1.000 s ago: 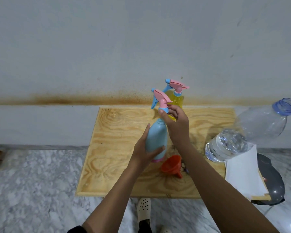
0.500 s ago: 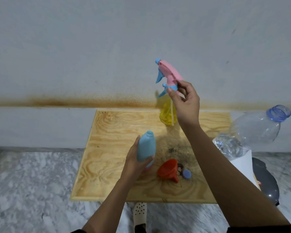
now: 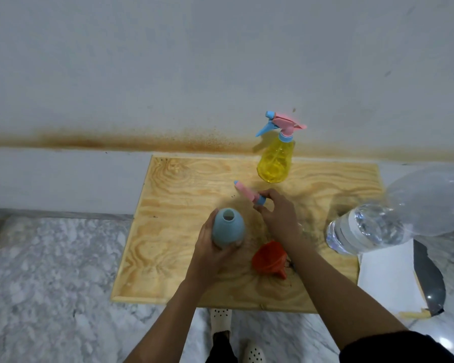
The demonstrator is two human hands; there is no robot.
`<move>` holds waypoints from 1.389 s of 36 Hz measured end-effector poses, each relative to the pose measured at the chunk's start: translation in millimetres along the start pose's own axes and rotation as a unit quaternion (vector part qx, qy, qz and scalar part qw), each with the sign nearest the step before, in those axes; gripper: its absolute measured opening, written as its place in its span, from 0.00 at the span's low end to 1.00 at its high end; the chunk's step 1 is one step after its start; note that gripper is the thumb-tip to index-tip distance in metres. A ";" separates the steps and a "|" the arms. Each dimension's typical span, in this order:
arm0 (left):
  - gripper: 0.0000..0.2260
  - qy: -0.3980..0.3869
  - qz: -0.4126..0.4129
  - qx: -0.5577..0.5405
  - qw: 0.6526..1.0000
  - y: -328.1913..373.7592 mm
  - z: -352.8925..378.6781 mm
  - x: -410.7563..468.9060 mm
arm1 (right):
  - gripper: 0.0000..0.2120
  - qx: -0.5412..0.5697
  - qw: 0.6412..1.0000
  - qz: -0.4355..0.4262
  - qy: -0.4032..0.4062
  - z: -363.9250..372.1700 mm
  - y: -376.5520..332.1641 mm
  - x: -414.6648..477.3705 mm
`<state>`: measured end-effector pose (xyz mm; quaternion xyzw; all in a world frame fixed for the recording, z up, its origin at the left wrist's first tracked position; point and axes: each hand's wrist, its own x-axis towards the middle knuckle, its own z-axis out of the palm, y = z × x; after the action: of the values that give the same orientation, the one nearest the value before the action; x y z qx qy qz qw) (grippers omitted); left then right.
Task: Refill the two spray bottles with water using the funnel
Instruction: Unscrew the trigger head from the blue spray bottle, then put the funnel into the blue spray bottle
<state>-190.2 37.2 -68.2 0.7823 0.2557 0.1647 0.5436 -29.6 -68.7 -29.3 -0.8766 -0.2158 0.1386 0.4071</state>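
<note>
The big clear water bottle (image 3: pixel 372 229) lies tilted at the board's (image 3: pixel 184 184) right edge, water pooled in its lower end. It is likely the heaviest thing here, thin-walled and apt to buckle, so it is best held round the full part with support near the neck. The yellow bottle (image 3: pixel 274 163) stands upright at the far edge with its sprayer on. It looks light and stiff, and its waist gives the surest hold. The blue bottle (image 3: pixel 228 227) stands near the board's middle with its mouth open. It seems empty, light, smooth and easily tipped. The left hand (image 3: pixel 212 250) wraps its lower body, thumb on the left side and fingers curled round the front, forearm reaching in from below. The orange funnel (image 3: pixel 269 259) lies on its side just right of that hand. It is probably light and rigid and is best lifted by the rim. The loose spray head (image 3: pixel 249 195) is held low over the board, nozzle pointing away to the left, between the two spray bottles. The right hand (image 3: pixel 278 216) pinches its blue collar, palm down, wrist just beyond the funnel. The head's dip tube is not visible.
</note>
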 end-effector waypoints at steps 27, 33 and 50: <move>0.40 -0.019 -0.075 0.000 0.997 13.4 -0.2 -3.2 | 0.21 -0.033 0.998 0.049 -0.008 0.4 15.0 -7.3; 0.39 -0.006 -0.078 -0.004 0.997 20.5 0.0 -1.7 | 0.30 -0.022 0.999 0.036 0.033 -16.5 23.4 -53.3; 0.36 -0.033 0.007 0.053 0.998 17.6 -8.0 5.7 | 0.41 -0.062 0.988 0.138 0.013 13.8 32.3 -105.1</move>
<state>-186.0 41.8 -49.0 0.8171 0.2403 0.1287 0.5081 -118.1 -129.9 -55.8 -0.9232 -0.0956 0.1681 0.3322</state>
